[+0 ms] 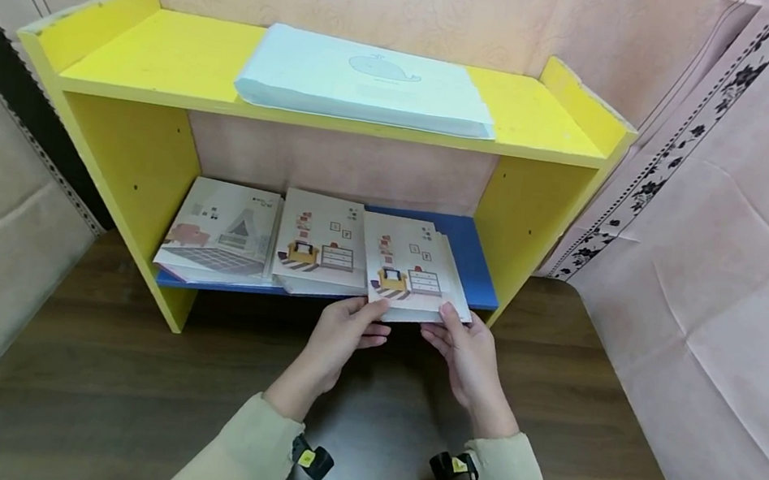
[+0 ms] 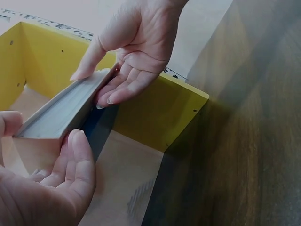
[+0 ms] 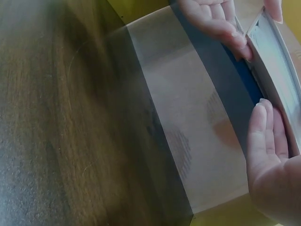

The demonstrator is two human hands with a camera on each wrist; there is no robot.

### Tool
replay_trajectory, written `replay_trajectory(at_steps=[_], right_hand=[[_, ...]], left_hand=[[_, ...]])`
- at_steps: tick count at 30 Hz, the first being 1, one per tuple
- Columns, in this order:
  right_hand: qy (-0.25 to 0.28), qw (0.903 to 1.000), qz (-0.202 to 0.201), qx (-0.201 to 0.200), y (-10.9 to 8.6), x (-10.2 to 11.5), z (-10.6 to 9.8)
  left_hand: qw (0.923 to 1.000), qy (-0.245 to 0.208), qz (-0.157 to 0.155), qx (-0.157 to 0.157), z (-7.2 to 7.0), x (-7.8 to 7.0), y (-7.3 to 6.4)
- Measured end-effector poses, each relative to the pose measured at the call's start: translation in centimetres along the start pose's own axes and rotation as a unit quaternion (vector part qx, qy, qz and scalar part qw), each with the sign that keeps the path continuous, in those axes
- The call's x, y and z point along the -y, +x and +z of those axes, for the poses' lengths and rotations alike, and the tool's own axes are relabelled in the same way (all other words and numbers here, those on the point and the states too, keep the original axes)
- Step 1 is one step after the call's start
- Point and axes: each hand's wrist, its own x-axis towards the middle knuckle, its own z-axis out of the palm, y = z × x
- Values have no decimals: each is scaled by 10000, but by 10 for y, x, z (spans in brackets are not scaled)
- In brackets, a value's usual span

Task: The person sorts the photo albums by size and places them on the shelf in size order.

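Both hands grip a thick white booklet stack (image 1: 412, 256) by the corners of its near edge, at the right part of the blue lower shelf (image 1: 455, 233). My left hand (image 1: 334, 335) has its thumb on the top cover and its fingers beneath. Likewise, my right hand (image 1: 469, 359) pinches the right corner, thumb above and fingers curled below. The cover shows small red, yellow and grey drawings. From the left wrist view, the page edges of the stack (image 2: 66, 106) face out between the two hands. In the right wrist view, its near edge (image 3: 275, 66) overhangs the shelf.
Left of the held stack lie a similar booklet stack (image 1: 321, 239) and one with a pink animal and a grey building (image 1: 219, 229). On the top of the yellow shelf unit (image 1: 182, 52) rests a pale blue package (image 1: 370, 78) with a whale drawing. Below is a wooden floor (image 1: 112, 390).
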Motion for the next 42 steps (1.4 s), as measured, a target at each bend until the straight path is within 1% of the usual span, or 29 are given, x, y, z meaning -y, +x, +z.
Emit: replay_trajectory(at_steps=[3, 6, 9, 13, 16, 19, 24, 27, 31, 34, 36, 40, 42], right_hand=[[-109, 9999, 43, -89, 1, 0, 2], [-231, 9993, 97, -261, 2, -1, 5], [-397, 9976, 178, -537, 3, -2, 9], [-577, 9937, 262, -922, 5, -3, 17], [-700, 9907, 326, -1118, 7, -2, 22], [-829, 9877, 468, -1244, 10, -1, 26], [-956, 9842, 684, -1323, 14, 1, 26], [-993, 9828, 769, -1353, 14, 2, 24], [-1054, 9807, 809, -1434, 17, 5, 21], [-1083, 9811, 769, -1406, 19, 7, 21], [-1092, 9812, 784, -1383, 20, 8, 21], [-1101, 9802, 752, -1463, 21, 7, 22], [-1140, 9810, 521, -1480, 18, 4, 22]], left_hand=[[9999, -114, -13, 18, -2, 0, -1], [9999, -123, -94, 9, -3, 0, -1], [9997, -78, -220, -21, -4, 0, 0], [9994, -159, -310, -53, -6, 2, 4], [9989, -291, -337, -145, -6, 3, 7], [9985, -265, -361, -307, -5, 3, 9], [9978, -121, -439, -473, -4, 3, 13], [9978, -74, -488, -438, 0, -9, 5], [9981, -45, -516, -322, 4, -13, 6], [9983, -84, -470, -337, 1, -2, 20], [9982, -100, -423, -401, 1, 1, 23], [9983, -29, -343, -466, 3, 3, 21], [9987, 127, -257, -424, 5, 4, 18]])
